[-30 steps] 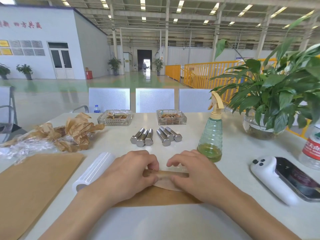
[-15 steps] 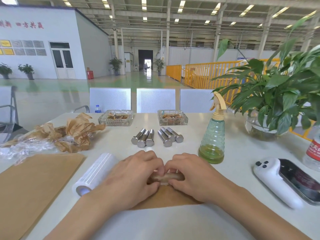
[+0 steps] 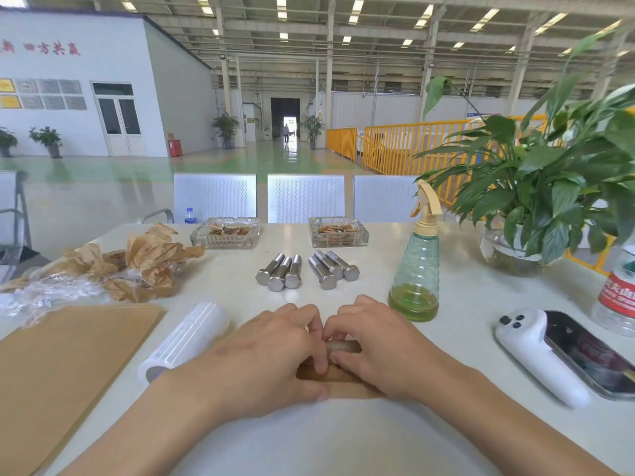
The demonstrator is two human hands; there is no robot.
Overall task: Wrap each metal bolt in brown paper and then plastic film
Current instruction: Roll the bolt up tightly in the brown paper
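A large factory hall with bright ceiling lights [image 3: 281,8]

Green floor [image 3: 261,163], white wall [image 3: 103,56], yellow railing [image 3: 395,146], three white chairs [image 3: 305,197].

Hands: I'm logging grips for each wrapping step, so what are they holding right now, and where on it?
Both hands, left and right, grip a brown paper roll at its middle, fingers curled over its top.

Spray bottle [image 3: 415,269], potted plant [image 3: 536,187], two glass ashtrays [image 3: 225,232], possibly phone holder [image 3: 549,352].

Paper roll [image 3: 343,347] mostly under hands [image 3: 323,352].
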